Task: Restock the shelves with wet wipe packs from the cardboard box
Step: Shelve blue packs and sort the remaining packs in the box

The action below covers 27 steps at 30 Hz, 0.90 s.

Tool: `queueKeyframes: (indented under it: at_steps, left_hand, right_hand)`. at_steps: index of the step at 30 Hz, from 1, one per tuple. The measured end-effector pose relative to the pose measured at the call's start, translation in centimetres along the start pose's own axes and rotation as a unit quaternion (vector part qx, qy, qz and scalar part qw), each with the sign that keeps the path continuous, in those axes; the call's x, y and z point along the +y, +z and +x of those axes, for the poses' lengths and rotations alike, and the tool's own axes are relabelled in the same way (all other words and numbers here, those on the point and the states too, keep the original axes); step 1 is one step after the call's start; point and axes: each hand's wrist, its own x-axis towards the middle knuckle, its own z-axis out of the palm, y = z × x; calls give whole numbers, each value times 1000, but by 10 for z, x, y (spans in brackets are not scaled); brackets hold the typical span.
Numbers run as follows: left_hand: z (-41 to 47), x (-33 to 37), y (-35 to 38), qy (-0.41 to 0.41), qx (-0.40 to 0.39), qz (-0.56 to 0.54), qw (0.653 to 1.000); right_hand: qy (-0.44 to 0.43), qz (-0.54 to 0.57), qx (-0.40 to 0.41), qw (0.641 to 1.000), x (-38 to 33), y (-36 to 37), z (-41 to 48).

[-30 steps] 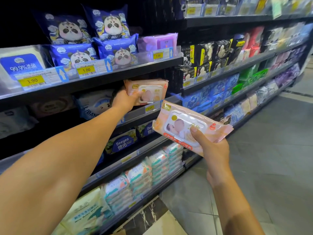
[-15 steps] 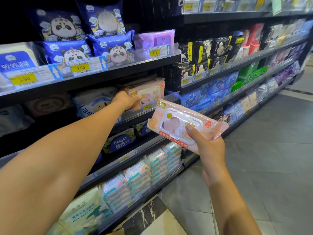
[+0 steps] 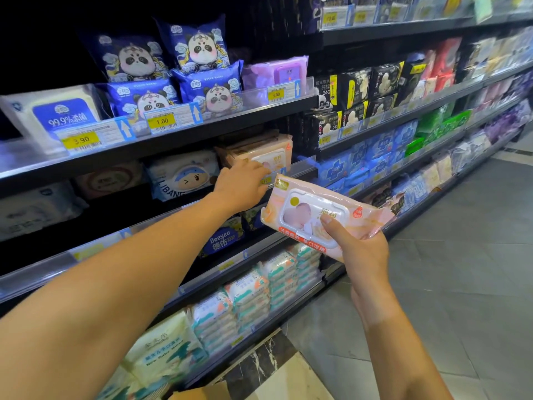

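**One pink pack held, a pink stack on the shelf**

A view from a head-worn camera looks down two bare arms toward long store shelves that run away to the right.

The left hand (image 3: 242,186) reaches to the second shelf (image 3: 304,162) from the top. Its fingers lie against the front of a pink stack (image 3: 268,151) of wet wipe packs, which sits behind the shelf's clear front rail. The hand is seen from the back, so I cannot tell whether it pinches the stack or only touches it.

The right hand (image 3: 364,255) is lower and nearer the camera, out in front of the shelves. It grips a pink pack (image 3: 323,215) by its near edge, with the thumb on top, across the white flip lid. The pack lies tilted, label up, with its far end pointing toward the aisle. It is just right of the left hand and below the pink stack, not touching either.

Left of the pink stack stands a white pack (image 3: 184,174) with a cartoon face. On the shelf above are blue panda packs (image 3: 202,53) and a purple pack (image 3: 277,73), with yellow price tags (image 3: 161,121) along the edge. Teal and white packs (image 3: 259,293) fill a lower shelf. A corner of the box (image 3: 199,392) shows at the bottom edge, on the grey tiled floor (image 3: 461,255).
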Motion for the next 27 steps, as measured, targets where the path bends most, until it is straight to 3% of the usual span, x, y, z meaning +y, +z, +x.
queueKeyframes:
  at_steps: [9,16,27]
  left_hand:
    - [26,10,8,8,-107,-15,994]
    - [35,12,1,-7,-110,-99,989]
    - [61,-4,15,-21,-132,-116,984]
  right_hand:
    - [-13,-10,7,1000,0,-5,6]
    - [-18,-8,-6,1000,3,-6,8]
    - [-14,-24,-8,1000,12,-8,20]
